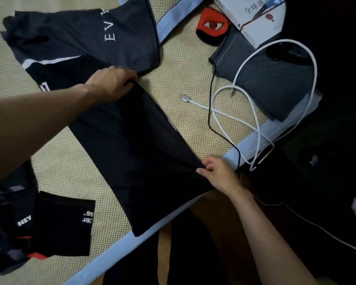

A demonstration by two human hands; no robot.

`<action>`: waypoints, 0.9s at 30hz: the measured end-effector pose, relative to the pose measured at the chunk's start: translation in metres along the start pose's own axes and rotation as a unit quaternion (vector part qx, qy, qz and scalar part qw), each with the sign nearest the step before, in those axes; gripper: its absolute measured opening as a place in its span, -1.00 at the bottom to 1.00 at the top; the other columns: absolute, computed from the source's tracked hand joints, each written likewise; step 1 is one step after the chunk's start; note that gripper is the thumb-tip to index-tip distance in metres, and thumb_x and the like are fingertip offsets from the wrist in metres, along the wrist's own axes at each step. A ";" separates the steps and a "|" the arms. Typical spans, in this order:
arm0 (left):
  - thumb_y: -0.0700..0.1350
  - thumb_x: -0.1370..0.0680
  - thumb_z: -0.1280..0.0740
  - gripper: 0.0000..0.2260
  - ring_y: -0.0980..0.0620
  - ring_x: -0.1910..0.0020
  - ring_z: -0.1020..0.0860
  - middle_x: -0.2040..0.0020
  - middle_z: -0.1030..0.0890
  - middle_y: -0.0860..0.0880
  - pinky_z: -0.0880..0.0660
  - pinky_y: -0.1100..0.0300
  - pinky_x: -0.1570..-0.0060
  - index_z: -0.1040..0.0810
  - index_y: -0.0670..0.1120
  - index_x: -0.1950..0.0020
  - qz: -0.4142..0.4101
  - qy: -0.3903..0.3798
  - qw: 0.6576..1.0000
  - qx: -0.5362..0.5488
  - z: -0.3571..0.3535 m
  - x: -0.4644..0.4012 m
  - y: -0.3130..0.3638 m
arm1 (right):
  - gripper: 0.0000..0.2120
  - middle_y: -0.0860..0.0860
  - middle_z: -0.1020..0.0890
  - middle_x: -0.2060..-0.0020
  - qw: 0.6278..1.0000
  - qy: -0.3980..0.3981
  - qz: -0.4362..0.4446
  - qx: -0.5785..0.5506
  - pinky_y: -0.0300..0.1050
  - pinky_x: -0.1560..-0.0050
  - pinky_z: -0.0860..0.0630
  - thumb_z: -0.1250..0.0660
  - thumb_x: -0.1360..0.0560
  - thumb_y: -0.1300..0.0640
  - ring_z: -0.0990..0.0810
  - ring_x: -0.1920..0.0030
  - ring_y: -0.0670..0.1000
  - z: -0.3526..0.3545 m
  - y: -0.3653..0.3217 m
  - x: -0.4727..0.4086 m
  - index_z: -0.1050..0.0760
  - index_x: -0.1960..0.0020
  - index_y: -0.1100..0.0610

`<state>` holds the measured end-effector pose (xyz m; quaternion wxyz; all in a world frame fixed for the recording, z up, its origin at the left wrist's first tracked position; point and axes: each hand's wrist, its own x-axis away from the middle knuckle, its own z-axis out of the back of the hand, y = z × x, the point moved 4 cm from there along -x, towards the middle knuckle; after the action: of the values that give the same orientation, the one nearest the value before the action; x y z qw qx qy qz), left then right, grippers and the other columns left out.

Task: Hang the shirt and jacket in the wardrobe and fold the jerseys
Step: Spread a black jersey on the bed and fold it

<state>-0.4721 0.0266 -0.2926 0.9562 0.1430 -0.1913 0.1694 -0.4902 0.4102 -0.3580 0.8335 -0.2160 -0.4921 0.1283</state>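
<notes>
Both hands were on it: the left hand gripped the black jersey at its far end, the right hand pinched the near edge on the mat. That fold probably risked skewing, and the white cable lay near enough to snag.

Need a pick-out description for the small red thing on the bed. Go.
Start at the woven bed mat and go to its far right corner, beside the white book. The red pouch lies between that book and the grey folded cloth. It alone is bright red, with an eye design.
</notes>
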 end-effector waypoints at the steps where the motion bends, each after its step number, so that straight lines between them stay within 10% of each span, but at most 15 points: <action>1: -0.05 -0.59 -0.26 -0.80 -0.24 -0.13 -0.58 -0.23 -0.59 -0.09 -0.54 -0.17 -0.06 -0.53 0.04 -0.19 -0.001 0.003 1.000 0.003 -0.004 0.000 0.003 | -0.76 -0.01 -0.63 0.02 1.000 -0.002 -0.005 0.010 -0.02 -0.07 -0.59 -0.48 -0.53 -0.03 -0.63 -0.04 0.06 0.001 0.000 0.000 -0.56 -0.09 0.07; 7: -0.10 -0.52 -0.30 -0.67 -0.24 -0.09 -0.54 -0.24 -0.39 -0.11 -0.49 -0.08 0.23 -0.40 -0.05 -0.29 0.013 0.116 0.993 0.025 -0.020 0.007 0.010 | -0.72 -0.15 -0.60 0.21 0.991 0.004 -0.006 0.131 -0.15 0.22 -0.52 -0.54 -0.43 -0.16 -0.60 0.16 -0.08 0.015 -0.014 0.000 -0.49 0.13 -0.05; 10: -0.10 -0.46 -0.29 -0.57 -0.19 -0.17 -0.51 -0.33 -0.41 -0.12 -0.48 -0.11 -0.06 -0.39 -0.09 -0.33 0.065 0.206 0.976 0.011 -0.021 0.015 0.002 | -0.74 -0.18 -0.60 0.22 0.993 0.056 0.013 0.107 -0.17 0.20 -0.48 -0.49 -0.45 -0.20 -0.57 0.18 -0.15 0.026 -0.046 -0.006 -0.49 0.12 -0.08; 15: 0.15 -0.61 -0.09 -0.30 -0.08 -0.62 -0.12 -0.66 -0.04 -0.12 0.00 -0.19 -0.56 0.00 -0.18 -0.64 0.218 0.124 0.968 0.007 -0.070 0.028 -0.040 | -0.89 -0.04 -0.73 0.11 0.986 0.077 0.047 -0.137 0.06 -0.11 -0.64 -0.45 -0.53 0.00 -0.71 0.05 -0.02 0.017 -0.125 -0.067 -0.62 0.01 0.02; 21: 0.30 -0.61 0.14 -0.26 0.00 -0.64 0.09 -0.67 0.13 -0.02 0.12 -0.17 -0.58 0.14 -0.10 -0.66 0.225 0.095 0.970 0.014 -0.102 0.031 -0.053 | -0.66 0.18 -0.66 -0.21 0.862 -0.087 0.024 -0.498 -0.11 -0.27 -0.56 -0.41 -0.58 0.10 -0.67 -0.21 0.07 -0.003 -0.246 -0.161 -0.52 -0.30 0.22; 27: 0.23 -0.60 0.06 -0.31 -0.02 -0.64 0.07 -0.67 0.11 0.00 0.11 -0.16 -0.59 0.12 -0.04 -0.66 0.229 0.153 0.959 0.069 -0.068 0.019 -0.079 | -0.63 0.13 -0.72 -0.12 0.799 0.007 -0.013 -0.602 0.12 -0.10 -0.67 -0.55 -0.45 0.20 -0.73 -0.08 0.12 -0.008 -0.301 -0.214 -0.61 -0.24 0.16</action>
<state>-0.4043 -0.0160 -0.3619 0.8974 0.1329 -0.0584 0.4167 -0.5860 0.0540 -0.3790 0.5409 -0.6683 -0.4674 -0.2060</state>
